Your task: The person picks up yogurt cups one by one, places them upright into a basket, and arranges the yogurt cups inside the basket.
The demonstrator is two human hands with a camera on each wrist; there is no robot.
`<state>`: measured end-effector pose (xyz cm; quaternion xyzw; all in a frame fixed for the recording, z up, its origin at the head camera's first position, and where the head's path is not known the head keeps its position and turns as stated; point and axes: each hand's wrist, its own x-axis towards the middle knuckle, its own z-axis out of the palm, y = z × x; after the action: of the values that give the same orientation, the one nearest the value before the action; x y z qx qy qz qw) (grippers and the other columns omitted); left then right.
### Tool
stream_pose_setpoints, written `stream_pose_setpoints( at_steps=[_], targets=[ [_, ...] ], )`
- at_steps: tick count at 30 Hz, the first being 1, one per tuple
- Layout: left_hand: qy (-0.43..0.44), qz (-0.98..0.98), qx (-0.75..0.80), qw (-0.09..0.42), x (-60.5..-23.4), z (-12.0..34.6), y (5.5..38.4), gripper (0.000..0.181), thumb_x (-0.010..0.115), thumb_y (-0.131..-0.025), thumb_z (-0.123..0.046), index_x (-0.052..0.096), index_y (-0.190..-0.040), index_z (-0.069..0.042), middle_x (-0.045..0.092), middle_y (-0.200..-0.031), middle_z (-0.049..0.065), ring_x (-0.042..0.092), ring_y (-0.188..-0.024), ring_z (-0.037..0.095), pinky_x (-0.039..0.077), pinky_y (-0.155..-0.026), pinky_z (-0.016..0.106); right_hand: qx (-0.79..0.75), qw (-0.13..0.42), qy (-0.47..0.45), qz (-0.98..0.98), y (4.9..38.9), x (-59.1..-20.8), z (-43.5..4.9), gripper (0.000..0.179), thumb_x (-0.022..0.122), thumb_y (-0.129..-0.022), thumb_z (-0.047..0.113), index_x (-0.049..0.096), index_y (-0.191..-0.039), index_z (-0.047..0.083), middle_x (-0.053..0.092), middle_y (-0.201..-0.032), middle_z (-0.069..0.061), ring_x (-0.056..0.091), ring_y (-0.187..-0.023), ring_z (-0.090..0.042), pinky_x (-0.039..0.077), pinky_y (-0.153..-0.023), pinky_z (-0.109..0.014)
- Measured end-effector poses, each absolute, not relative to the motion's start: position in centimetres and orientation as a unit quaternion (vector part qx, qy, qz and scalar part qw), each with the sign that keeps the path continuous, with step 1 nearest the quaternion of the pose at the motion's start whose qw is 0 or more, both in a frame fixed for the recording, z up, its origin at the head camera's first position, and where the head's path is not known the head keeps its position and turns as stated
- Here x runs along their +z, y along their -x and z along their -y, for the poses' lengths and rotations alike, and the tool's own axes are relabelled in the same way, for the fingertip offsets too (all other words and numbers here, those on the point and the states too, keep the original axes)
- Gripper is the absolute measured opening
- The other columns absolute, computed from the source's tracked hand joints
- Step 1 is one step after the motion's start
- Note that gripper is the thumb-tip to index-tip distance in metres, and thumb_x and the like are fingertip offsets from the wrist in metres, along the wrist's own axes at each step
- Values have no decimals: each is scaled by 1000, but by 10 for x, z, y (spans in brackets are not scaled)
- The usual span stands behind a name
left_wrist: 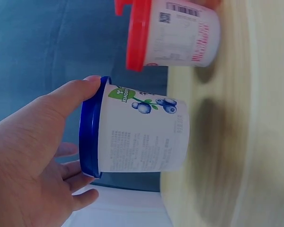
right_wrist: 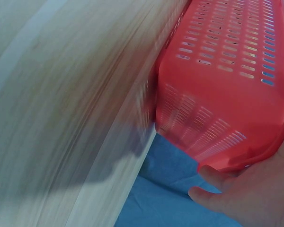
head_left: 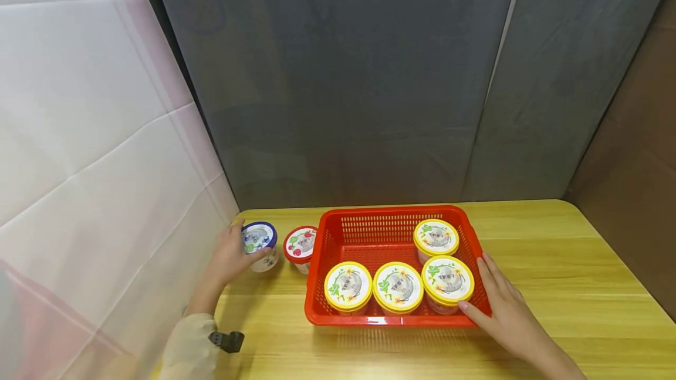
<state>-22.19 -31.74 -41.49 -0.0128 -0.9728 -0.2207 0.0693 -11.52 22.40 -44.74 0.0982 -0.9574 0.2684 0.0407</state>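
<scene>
My left hand grips a blue-lidded paper cup by its lid, thumb on one side and fingers round the other. Blueberries are printed on its white wall, and its base is close over the table. To its right stands a red-lidded cup, partly hidden by the basket's left rim in the head view. My right hand holds the front right corner of a red plastic basket, thumb over the rim beside a yellow-lidded cup and fingers along the right side.
Several yellow-lidded cups stand upright in the basket, along its front and at its right. The wooden table ends at a grey curtain behind. A white panel closes the left side, a brown one the right.
</scene>
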Motion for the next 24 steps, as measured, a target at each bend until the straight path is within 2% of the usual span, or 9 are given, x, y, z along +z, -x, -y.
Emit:
stream_pose_setpoints(
  at_steps=[10,16,24],
  targets=[
    [9,972,-218,86,-386,305,216,103,78,-81,-45,24,-150,10,36,-145,38,34,-128,52,40,-103,67,274,35,-98,956,115,-446,-224,101,64,-90,55,13,-158,0,8,-167,-19,28,-142,-53,28,-103,-77],
    [19,972,-211,97,-368,291,212,100,77,-81,-43,26,-150,7,34,-148,35,33,-132,51,40,-104,68,271,32,-95,957,115,-445,-224,101,63,-90,56,13,-158,1,8,-167,-20,28,-142,-53,28,-103,-78],
    [22,975,-201,88,-358,281,211,100,76,-83,-44,25,-151,7,32,-149,34,32,-133,49,41,-106,67,273,35,-98,956,115,-446,-224,100,63,-90,55,13,-158,0,8,-167,-20,28,-142,-54,28,-104,-77]
  ],
)
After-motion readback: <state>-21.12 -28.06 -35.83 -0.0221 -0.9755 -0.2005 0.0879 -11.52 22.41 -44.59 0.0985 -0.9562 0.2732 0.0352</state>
